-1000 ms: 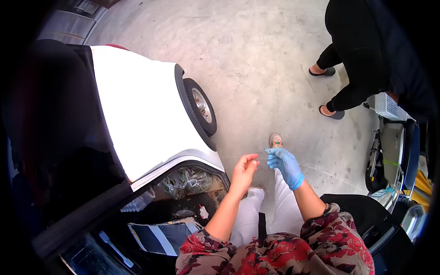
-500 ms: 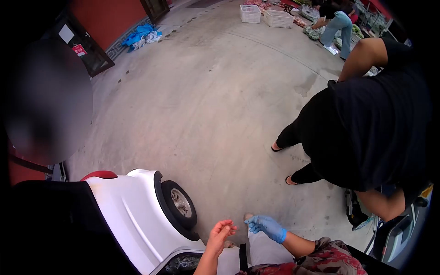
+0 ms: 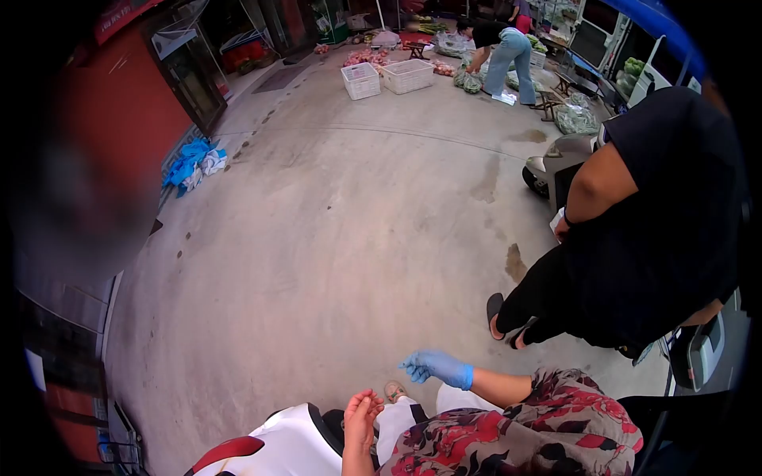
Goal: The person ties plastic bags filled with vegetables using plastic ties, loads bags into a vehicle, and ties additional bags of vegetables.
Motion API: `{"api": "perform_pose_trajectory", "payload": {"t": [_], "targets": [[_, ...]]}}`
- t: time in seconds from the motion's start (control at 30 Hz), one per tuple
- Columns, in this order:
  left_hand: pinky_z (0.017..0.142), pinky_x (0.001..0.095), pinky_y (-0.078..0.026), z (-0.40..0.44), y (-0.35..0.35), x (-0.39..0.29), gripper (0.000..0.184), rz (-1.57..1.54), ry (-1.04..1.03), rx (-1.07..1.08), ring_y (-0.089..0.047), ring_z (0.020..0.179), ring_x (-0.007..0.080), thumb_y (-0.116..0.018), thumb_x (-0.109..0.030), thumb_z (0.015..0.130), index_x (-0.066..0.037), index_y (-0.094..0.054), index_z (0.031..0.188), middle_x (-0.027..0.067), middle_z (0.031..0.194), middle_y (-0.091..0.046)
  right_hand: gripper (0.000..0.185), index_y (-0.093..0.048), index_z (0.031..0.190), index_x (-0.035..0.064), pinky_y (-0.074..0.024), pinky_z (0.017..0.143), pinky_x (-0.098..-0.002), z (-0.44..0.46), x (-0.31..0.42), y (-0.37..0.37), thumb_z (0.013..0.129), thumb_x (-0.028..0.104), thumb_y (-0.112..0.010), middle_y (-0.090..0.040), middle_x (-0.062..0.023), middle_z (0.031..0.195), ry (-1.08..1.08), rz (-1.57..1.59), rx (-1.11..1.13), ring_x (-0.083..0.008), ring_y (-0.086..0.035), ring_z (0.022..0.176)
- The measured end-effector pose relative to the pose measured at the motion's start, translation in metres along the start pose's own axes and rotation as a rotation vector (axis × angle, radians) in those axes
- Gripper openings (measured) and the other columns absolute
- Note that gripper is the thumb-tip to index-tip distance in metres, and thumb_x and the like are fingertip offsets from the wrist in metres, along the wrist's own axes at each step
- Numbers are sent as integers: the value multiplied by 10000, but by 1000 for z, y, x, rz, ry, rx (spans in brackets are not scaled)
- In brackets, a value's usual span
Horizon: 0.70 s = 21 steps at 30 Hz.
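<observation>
Blue-gloved at right hand [image 3: 436, 367], bare at left hand [image 3: 361, 411]; with loosely curled fingers on both, cannot tell whether closed on anything. Turn carefully near white vehicle [image 3: 292, 441], just beside left hand: possible knock from hasty turning

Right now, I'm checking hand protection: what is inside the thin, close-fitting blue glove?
The person's right hand fills the blue glove; the bare forearm shows beyond it. The hand's skin and nails are covered, so unseen.
</observation>
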<state>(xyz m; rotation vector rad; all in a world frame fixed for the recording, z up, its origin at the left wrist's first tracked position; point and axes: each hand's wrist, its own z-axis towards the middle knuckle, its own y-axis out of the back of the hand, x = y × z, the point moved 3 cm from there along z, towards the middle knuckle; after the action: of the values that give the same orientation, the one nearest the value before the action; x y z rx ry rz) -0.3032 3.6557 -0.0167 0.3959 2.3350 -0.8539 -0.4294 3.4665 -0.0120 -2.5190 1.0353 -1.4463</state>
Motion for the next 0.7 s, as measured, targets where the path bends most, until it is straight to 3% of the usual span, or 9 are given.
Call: {"api": "perform_pose_trajectory", "payload": {"t": [0.17, 0.37, 0.57, 0.7], "targets": [[722, 298, -476, 100, -67, -113, 198, 216, -56, 167, -579, 833, 179, -523, -142, 860, -19, -512, 1014, 85, 959, -583, 320, -610, 1030, 63, -446, 652, -219, 48, 90, 17, 856, 234, -404, -564, -22, 816, 162, 120, -125, -102, -548, 707], [732, 318, -484, 253, -214, -171, 207, 159, 40, 450, -580, 840, 193, -526, -159, 854, -26, -517, 1013, 90, 952, -587, 315, -608, 1021, 43, -452, 672, -229, 129, 200, 127, 851, 221, -411, -580, -32, 826, 325, 171, -246, -110, -560, 726], [745, 340, -479, 379, -306, -186, 206, 107, 356, 384, -578, 851, 204, -526, -173, 856, -43, -516, 1015, 84, 957, -591, 313, -619, 1008, 65, -451, 635, -224, 200, 325, 254, 848, 261, -435, -573, -21, 807, 279, 178, -289, -107, -554, 692], [738, 347, -481, 463, -361, -221, 212, 150, 303, 370, -581, 848, 201, -534, -186, 851, -53, -516, 1015, 82, 950, -597, 302, -628, 983, 74, -446, 611, -225, 250, 416, 306, 836, 268, -450, -559, -16, 779, 265, 167, -257, -104, -540, 669]]}}
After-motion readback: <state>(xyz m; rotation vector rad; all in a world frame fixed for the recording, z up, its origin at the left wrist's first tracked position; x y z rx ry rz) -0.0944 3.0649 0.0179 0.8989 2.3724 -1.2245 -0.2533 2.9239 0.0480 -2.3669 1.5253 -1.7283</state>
